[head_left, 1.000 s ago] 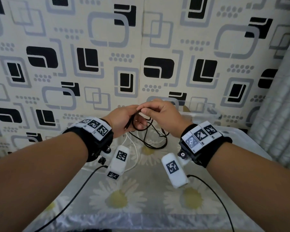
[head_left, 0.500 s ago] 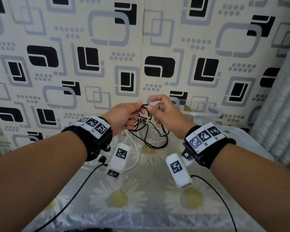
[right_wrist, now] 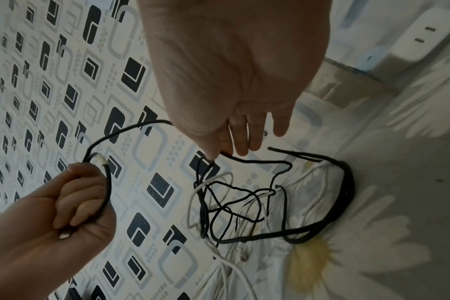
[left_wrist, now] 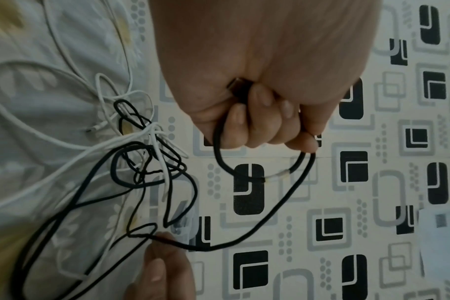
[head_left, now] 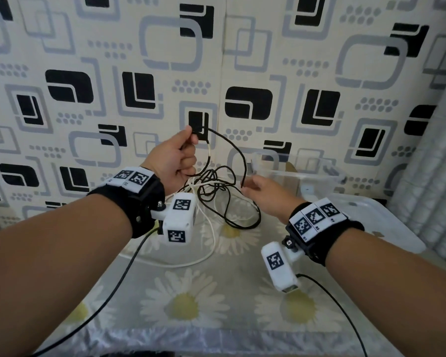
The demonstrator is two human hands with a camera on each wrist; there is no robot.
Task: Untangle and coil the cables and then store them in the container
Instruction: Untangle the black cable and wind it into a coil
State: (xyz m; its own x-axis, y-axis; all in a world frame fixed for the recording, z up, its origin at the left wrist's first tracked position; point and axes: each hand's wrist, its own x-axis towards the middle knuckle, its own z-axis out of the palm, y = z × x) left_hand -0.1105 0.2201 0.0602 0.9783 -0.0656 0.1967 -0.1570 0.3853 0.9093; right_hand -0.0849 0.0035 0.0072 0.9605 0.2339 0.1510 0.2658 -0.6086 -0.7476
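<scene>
- Left hand (head_left: 177,158) fists 1 loop of black cable (head_left: 225,148); keep it raised.
- Right hand (head_left: 267,195) pinches that cable; slide slowly, easing it from the white cable (head_left: 211,240).

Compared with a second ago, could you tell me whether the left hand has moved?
Yes. The left hand, gripping the black cable, has risen and now reaches the black square on the wallpaper, apart from the right hand.

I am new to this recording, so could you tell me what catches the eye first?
The left hand, raised before the patterned wall, grips a loop of black cable. The right hand pinches the same cable lower down, above a black and white tangle on the daisy tablecloth.
</scene>
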